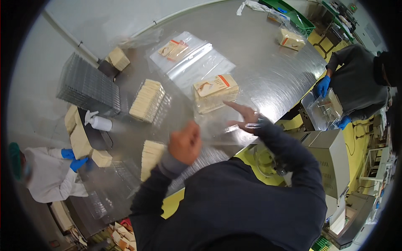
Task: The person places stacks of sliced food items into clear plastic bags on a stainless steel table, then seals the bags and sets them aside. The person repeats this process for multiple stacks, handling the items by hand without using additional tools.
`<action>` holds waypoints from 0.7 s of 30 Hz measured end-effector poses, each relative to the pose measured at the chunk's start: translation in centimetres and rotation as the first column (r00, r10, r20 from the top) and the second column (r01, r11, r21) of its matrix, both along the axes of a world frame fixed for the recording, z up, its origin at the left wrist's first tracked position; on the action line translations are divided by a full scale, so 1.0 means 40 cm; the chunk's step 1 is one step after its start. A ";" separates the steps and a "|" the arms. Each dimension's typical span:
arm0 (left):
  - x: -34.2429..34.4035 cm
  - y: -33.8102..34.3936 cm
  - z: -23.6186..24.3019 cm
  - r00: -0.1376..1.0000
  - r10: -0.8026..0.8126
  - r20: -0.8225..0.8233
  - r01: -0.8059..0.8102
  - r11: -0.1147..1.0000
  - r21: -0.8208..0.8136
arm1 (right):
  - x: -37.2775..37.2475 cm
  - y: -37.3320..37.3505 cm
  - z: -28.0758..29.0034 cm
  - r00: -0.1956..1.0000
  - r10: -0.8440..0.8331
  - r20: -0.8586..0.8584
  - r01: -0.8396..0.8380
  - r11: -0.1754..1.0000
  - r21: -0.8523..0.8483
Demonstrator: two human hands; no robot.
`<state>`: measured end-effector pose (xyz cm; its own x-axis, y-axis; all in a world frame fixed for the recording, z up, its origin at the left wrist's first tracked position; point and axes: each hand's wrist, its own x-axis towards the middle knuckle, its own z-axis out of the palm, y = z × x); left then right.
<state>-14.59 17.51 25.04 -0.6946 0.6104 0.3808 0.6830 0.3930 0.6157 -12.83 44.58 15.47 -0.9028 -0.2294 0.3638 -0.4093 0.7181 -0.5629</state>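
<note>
Pack (215, 93) sits on the steel table (268, 62), clear film (215, 132) about it, at the near edge of a spread of flat clear bags (199, 62). Off to the left are a tall tray stack (88, 85) and, nearer the pack, a filled tray (146, 100). Blurred, the left hand (185, 143) curls in below and left of the pack, and whether it is clamped on film I cannot tell, while the right hand (246, 117) has thumb and fingers apart just beside the pack; a white spray bottle (101, 123) is near the tray stack
</note>
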 end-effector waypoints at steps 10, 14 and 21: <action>-0.164 0.004 0.246 0.904 0.143 0.403 -0.331 0.830 0.448 | 0.046 0.099 0.578 0.990 0.076 0.121 -0.135 0.779 0.612; -0.123 -0.030 0.164 0.979 0.163 0.123 -0.204 0.745 0.636 | 0.083 0.135 0.588 0.961 -0.072 -0.267 0.156 0.939 0.306; -0.073 -0.052 -0.450 0.593 0.273 0.758 -0.508 0.857 0.089 | 0.214 0.309 -0.079 0.768 -0.441 0.464 0.632 0.641 -0.437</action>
<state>-17.52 15.44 7.03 -0.9598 0.1668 -0.2258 -0.1795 0.2537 0.9505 -4.28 56.96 12.31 -0.8765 0.4798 -0.0384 0.1979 0.2865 -0.9374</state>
